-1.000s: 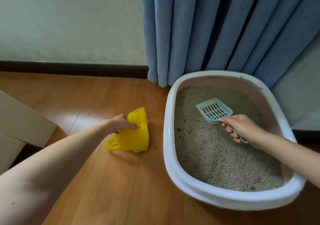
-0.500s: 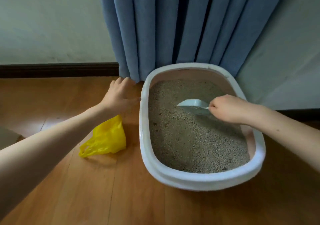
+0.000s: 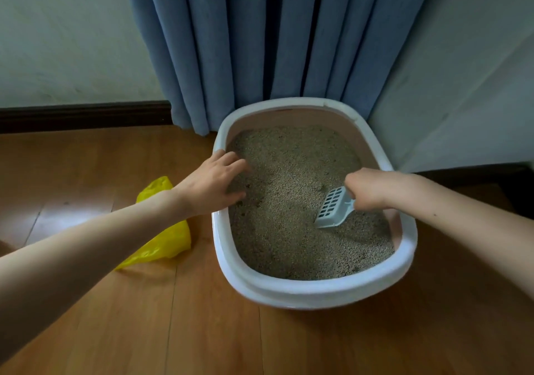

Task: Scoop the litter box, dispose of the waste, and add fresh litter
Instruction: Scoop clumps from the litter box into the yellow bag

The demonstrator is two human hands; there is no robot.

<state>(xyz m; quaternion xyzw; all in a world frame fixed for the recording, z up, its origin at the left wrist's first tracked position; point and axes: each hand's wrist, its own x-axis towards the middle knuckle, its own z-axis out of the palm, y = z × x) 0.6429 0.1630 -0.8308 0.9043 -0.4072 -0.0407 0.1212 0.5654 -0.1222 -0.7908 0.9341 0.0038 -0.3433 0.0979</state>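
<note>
The right hand (image 3: pixel 372 189) was clenched round the handle of the pale slotted scoop (image 3: pixel 333 208), whose front edge was dug into the litter (image 3: pixel 289 201) on the right side of the litter box (image 3: pixel 315 292), while the left hand (image 3: pixel 212 185) lay spread over the box's left rim, fingers reaching in above the litter and curled round nothing. The box stood on the wooden floor (image 3: pixel 202 331) against the blue curtain (image 3: pixel 260 42), and the crumpled yellow bag (image 3: pixel 164 239) lay on the floor just beside the box's left wall, partly hidden by the left forearm. The main risk looked to be spillage: with the scoop angled steeply, a fast lift would likely fling grains over the rim onto the floor, and shaking it too little would carry clean litter out with the waste. The bag was not held open, so a loaded scoop would have had nowhere ready to empty; reaching for the bag one-handed could tip the load. A few dark specks showed near the left fingers, too small to identify, and the fingers could brush soiled litter. A hard push with the scoop might also slide the box, if the left hand bore too lightly on the rim.
</note>
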